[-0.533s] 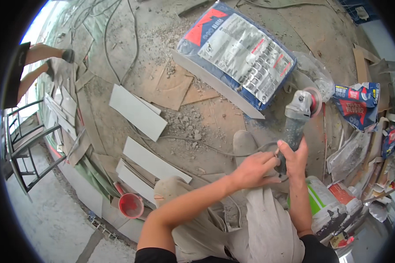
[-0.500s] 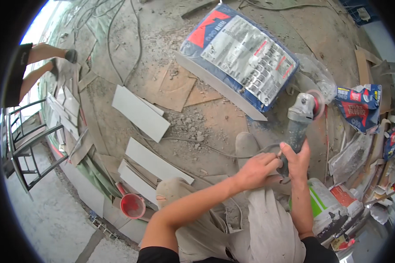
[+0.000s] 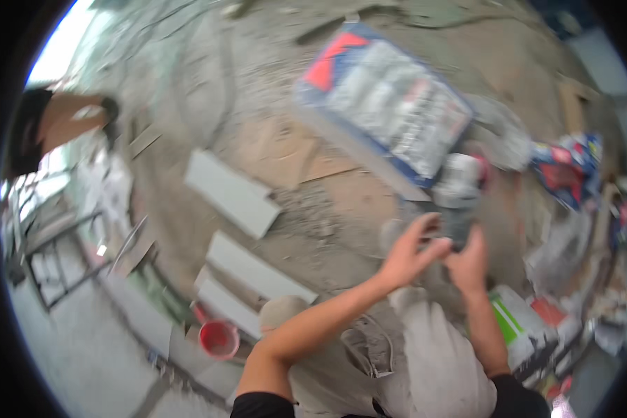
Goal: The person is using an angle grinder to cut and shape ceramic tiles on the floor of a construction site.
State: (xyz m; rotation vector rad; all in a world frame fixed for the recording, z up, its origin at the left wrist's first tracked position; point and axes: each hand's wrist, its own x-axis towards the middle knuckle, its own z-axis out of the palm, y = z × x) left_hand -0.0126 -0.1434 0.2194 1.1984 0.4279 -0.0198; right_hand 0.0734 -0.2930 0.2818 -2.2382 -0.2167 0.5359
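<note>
An angle grinder (image 3: 457, 182), silver at the head with a dark grey body, stands upright in front of me, its reddish disc turned to the right. My right hand (image 3: 468, 261) is closed round the lower end of its body. Beside it on the left is my left hand (image 3: 416, 252), thumb and fingers spread apart with nothing between them; blur hides whether the fingertips touch the tool. Below both hands is my knee in pale trousers. A large blue, white and red bag (image 3: 397, 97) lies just beyond the grinder, with a pale board along its near side.
Cut pale tile strips (image 3: 231, 191) lie to the left near rubble. A red scoop-like cup (image 3: 219, 339) is at lower left, by a metal frame (image 3: 56, 251). A white and green bucket (image 3: 512, 317) stands right, near crumpled packaging (image 3: 568, 167). Another person's leg (image 3: 76, 122) shows far left.
My left hand has come away from the grinder's lower end and spread its fingers. The grinder has shifted slightly left and down in the picture. The whole view is now blurred by motion.
</note>
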